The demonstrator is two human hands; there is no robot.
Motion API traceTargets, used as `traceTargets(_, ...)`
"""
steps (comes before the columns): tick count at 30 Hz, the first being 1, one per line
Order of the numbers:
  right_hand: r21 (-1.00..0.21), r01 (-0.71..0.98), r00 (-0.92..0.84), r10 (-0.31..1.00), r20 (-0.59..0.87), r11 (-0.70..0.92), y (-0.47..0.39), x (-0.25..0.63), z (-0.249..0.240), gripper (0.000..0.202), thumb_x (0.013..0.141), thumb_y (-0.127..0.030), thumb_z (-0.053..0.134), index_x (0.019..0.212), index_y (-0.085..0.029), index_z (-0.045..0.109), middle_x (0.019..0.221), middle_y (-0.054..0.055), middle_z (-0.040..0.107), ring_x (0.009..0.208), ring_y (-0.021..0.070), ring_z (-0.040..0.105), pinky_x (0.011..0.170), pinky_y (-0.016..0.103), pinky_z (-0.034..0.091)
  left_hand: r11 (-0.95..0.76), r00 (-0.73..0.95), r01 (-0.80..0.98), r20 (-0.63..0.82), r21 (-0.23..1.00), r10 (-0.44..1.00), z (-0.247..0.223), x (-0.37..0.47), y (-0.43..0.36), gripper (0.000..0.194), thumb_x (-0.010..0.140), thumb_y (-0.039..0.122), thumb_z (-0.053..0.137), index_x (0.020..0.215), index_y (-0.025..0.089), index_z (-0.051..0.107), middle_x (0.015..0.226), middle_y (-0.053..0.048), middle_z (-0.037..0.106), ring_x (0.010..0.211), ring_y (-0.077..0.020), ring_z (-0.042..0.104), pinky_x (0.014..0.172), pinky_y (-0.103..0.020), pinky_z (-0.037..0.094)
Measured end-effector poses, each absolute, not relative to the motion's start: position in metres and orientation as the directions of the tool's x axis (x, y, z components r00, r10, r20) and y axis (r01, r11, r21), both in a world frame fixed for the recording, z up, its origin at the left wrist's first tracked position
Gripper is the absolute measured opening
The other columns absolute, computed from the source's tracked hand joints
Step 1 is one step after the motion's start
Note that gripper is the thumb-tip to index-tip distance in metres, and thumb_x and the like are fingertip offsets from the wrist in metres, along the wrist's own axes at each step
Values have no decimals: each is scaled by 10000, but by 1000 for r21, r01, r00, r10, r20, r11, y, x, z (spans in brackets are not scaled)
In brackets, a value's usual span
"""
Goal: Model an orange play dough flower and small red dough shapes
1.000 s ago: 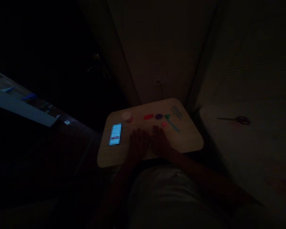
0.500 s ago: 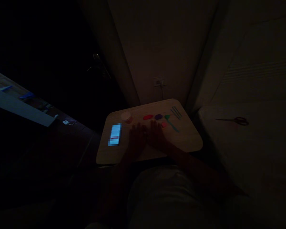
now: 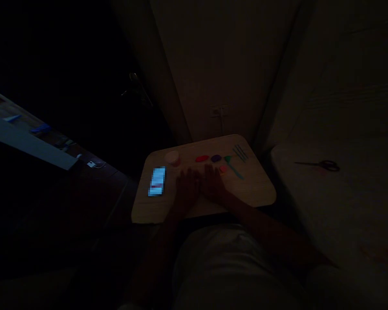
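Note:
In dim light, my left hand (image 3: 188, 186) lies palm down on a small wooden table (image 3: 252, 187), its fingers stretched forward. Beside it my right hand (image 3: 212, 183) rests flat too, the thumbs close together. Whatever may be under the palms is hidden. Just beyond the fingers sit a red lump (image 3: 202, 159) and a purple lump (image 3: 216, 158), both like modelling clay. A green lump (image 3: 227, 159) is farther right, touching or near a teal stick-like tool (image 3: 236, 171). Close to my right fingertips is a small pink piece (image 3: 223, 168).
A lit phone (image 3: 157, 181) lies at the table's left, with a lidded tub (image 3: 172, 158) behind it. Several thin sticks (image 3: 240, 153) are at the back right. Scissors (image 3: 326, 165) rest on a pale surface to the right. A wall socket (image 3: 218, 111) with a cord is behind.
The whole view has shifted slightly. Both hands stay flat in nearly the same place on the table, and the objects around them keep their positions.

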State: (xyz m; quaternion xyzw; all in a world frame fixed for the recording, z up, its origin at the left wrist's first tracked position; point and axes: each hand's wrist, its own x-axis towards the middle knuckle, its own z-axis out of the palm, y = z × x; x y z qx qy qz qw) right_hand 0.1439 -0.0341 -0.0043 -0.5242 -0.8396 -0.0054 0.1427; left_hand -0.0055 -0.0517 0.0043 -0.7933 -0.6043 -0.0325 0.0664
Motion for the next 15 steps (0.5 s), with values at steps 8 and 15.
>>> traceTargets(8,-138,874,-423,870,255,466,-52,150,-12,598,1003,-331,480,1574,-171,402,1616,285,330,1468,460,343,1154,689,178,-281,289,957,136,-77,948,3,-6,-69,563,1034,336,375,1571,165,385,1671,-176,288,1529,-433,262,1194,-630,257)
traceTargets(15,-151,863,-435,862,261,481,-80,158,-10,655,970,-349,539,1590,-210,380,1627,258,327,1471,476,331,1162,681,175,-304,313,949,154,-84,937,-1,-9,-97,612,1012,377,433,1584,173,360,1662,-181,306,1519,-444,273,1206,-627,238)
